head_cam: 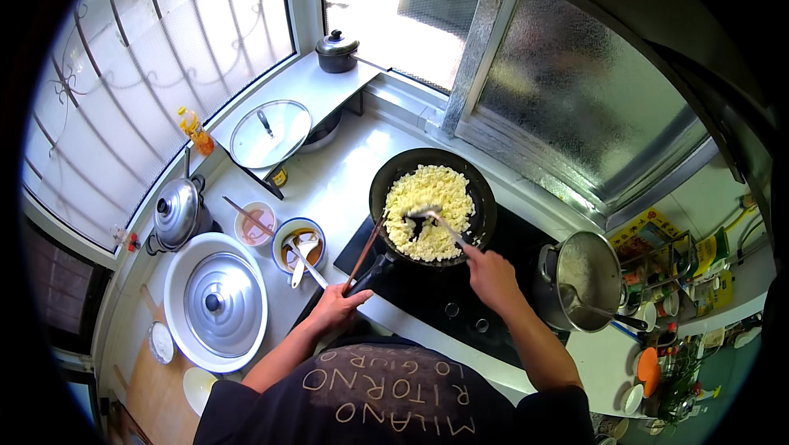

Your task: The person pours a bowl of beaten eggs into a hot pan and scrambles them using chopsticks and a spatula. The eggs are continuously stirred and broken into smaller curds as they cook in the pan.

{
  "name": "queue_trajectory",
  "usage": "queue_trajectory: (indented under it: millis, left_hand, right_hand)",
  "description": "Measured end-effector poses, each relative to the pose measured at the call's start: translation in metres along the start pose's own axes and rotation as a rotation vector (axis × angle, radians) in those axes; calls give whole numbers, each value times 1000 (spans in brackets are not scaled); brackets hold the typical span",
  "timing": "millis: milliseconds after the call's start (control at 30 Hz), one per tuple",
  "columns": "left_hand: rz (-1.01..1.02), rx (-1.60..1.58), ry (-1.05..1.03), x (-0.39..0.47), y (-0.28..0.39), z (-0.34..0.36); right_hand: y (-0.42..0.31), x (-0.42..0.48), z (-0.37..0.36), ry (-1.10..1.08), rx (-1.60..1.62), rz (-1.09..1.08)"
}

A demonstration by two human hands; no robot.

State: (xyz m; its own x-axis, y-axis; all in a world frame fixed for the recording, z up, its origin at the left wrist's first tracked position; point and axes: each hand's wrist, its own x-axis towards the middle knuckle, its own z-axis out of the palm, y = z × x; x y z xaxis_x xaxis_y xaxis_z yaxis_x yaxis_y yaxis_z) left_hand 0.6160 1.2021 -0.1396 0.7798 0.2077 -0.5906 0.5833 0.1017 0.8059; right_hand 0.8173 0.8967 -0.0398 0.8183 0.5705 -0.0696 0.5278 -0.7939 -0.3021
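Observation:
A black frying pan (482, 183) stands on the black cooktop, with small pale-yellow food pieces (441, 189) spread inside. My right hand (491, 275) grips the handle of a metal spatula (449, 227), whose blade is among the pieces near the pan's middle, partly hidden by them. My left hand (341, 306) is closed around wooden chopsticks (365, 257) and lies at the end of the pan's black handle (373, 274); whether it grips the handle too is hard to tell. The chopstick tips touch the pan's left inner edge.
Left of the cooktop are a blue-rimmed bowl (278, 241) with brown liquid and spoons, a pink-tinged bowl (239, 223), a large white basin (175, 315) with a metal lid and a lidded pot (179, 211). A steel pot (588, 260) with a ladle stands right. A glass lid (286, 121) rests on the shelf.

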Motion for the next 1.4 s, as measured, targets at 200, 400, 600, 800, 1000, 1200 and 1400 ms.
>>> queue_trajectory:
  millis: [200,400,600,800,1000,1200,1400]
  left_hand:
    - [14,40,21,2,-6,-2]
    - [21,35,7,-1,-4,-1]
    - [30,36,28,1,-8,-4]
    - [15,-15,7,-1,-1,2]
    - [9,-32,1,-5,3,2]
    - [10,-17,-14,-5,7,3]
    - [13,11,2,-3,-2,0]
  right_hand:
    - [-10,1,14,-9,82,-24]
    - [1,7,8,49,37,48]
    - [-21,-41,-39,-197,64,-15]
    - [-2,-5,0,19,-122,26]
    - [-18,-22,-16,-56,-115,-74]
    - [6,7,2,19,-111,24]
    - [-8,-54,-84,-193,112,-5]
